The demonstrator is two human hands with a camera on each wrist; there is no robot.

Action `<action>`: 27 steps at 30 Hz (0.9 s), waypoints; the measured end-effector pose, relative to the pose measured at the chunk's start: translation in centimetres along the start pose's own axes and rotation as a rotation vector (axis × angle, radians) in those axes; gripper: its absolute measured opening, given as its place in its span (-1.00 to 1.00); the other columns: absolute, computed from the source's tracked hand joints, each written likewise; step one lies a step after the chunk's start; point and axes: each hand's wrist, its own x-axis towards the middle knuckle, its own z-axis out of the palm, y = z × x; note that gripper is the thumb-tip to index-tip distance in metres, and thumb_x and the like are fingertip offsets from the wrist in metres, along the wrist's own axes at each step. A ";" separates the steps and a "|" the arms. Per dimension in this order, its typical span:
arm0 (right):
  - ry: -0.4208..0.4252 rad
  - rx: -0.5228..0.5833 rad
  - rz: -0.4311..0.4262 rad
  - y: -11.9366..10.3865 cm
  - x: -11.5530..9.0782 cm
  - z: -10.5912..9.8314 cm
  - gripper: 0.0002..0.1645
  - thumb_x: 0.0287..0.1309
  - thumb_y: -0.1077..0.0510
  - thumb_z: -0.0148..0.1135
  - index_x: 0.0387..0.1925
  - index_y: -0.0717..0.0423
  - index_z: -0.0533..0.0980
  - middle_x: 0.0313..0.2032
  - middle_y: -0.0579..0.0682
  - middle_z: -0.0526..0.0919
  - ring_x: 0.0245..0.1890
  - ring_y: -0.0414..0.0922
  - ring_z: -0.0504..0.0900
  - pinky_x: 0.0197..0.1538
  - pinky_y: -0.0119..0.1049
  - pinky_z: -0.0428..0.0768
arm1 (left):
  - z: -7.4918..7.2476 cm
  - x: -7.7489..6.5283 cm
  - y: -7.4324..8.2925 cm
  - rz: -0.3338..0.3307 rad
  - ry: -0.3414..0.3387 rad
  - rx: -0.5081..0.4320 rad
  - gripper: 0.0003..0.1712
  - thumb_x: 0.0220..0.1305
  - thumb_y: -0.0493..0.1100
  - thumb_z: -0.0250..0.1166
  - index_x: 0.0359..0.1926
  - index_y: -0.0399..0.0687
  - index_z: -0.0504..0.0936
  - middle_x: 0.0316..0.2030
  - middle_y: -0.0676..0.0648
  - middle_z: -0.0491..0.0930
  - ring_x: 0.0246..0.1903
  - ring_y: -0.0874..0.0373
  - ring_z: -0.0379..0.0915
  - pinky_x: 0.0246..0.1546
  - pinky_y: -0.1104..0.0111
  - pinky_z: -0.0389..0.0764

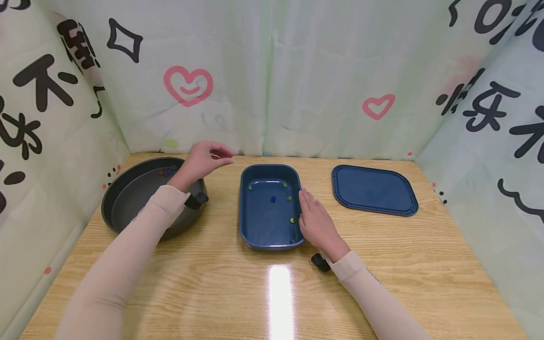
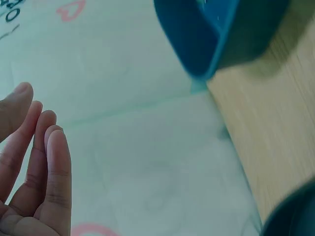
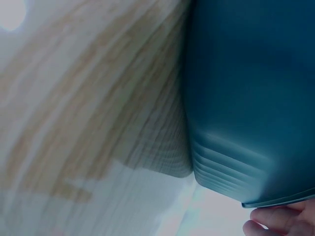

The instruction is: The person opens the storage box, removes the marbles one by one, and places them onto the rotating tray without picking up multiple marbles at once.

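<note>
Across the head view, counter point(image 1: 212, 283) ran between the dark pan point(image 1: 131, 196) and the blue box point(image 1: 263, 219), with a lid point(image 1: 374, 190) at right. The pan held brownish and blue marbles point(image 1: 169, 171); the box, small shiny green marbles point(image 1: 293, 220) and a blue one point(image 1: 273, 199). Our left hand point(image 1: 205, 161) hung between them; our right hand point(image 1: 316, 223), fingers straight, touched the box's right side. The left wrist view showed our fingers point(image 2: 58, 169) close together, thumb slightly apart; the right, fingertips point(image 3: 275, 217) beside the box's rim.

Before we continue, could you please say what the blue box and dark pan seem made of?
Blue box: probably plastic, semi-gloss, given its moulded ribs and soft highlights. Dark pan: perhaps coated metal, judging by its matte grey interior.
</note>
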 end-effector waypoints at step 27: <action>0.007 0.002 -0.004 0.0 0.1 0.1 -0.30 0.33 0.19 -0.16 0.41 0.35 -0.06 0.45 0.22 -0.01 0.45 0.10 0.03 0.41 0.03 0.12 | -7.8 -3.9 -9.0 -0.215 0.275 0.043 -0.56 0.22 0.00 0.27 -0.02 -0.24 0.64 -0.29 0.15 0.65 -0.44 0.64 0.36 -0.35 0.60 0.43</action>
